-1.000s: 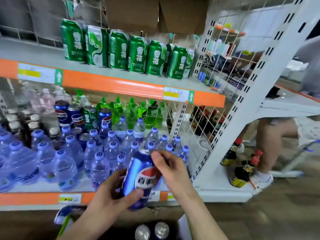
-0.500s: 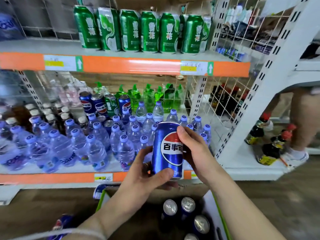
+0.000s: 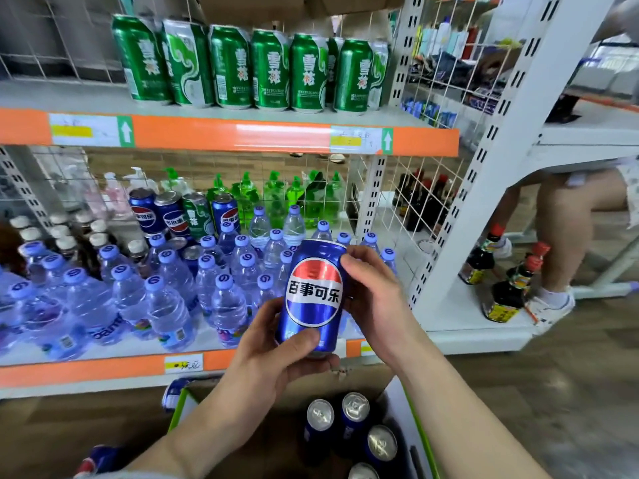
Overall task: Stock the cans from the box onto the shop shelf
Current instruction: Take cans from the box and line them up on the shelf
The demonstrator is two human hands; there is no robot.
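1. Blue aluminium cola can [image 3: 313, 293] at frame centre, upright, long axis vertical.
2. My left hand [image 3: 273, 361] cups its base, thumb across the front; my right hand [image 3: 377, 295] curls round its upper right side. Both grip it.
3. Shelved blue cola cans [image 3: 179, 212] stand up-left, behind the clear water bottles [image 3: 166, 299]; left hand nearer, I judge.
4. Open cardboard box [image 3: 408, 423] with more cans sits below.

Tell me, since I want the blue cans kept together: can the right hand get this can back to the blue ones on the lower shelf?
Probably not directly: water bottles stand packed before those blue cans, so the right hand must lift the held can over them.
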